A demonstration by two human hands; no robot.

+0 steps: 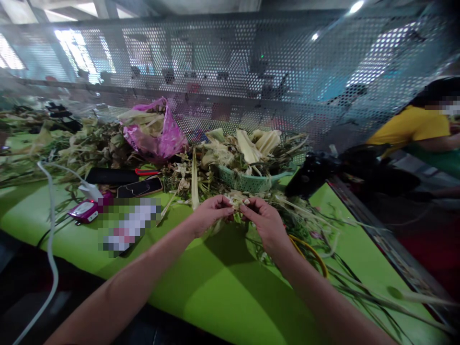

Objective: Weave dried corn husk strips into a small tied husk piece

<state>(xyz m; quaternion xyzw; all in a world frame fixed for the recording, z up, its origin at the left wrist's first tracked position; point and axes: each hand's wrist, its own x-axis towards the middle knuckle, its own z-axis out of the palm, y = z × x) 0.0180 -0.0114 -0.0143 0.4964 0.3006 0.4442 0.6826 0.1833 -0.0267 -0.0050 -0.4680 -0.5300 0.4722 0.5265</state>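
Note:
Over the green tabletop (pixel 215 287), my left hand (pixel 210 216) pinches one side of a small bundle of dried plant pieces (pixel 237 199), pale cream and flower-like. The thumb and fingers of my right hand (pixel 265 221) close on its other side. My fingertips partly cover it, so its exact kind is hard to make out. Just beyond my hands stands a light green basket (pixel 244 182), heaped with dried husks (pixel 249 146). Greenish stems (pixel 305 223) and a yellow-handled loop (pixel 316 254) lie beside my right wrist.
On the left are a phone (pixel 140 187), a dark flat case (pixel 111 176), a purple device (pixel 84 211) and a white cable (pixel 52 225). A pink plastic bag (pixel 154 132) of husks stands behind. A perforated metal screen (pixel 215 72) backs the table; a person in yellow (pixel 413 124) is at right.

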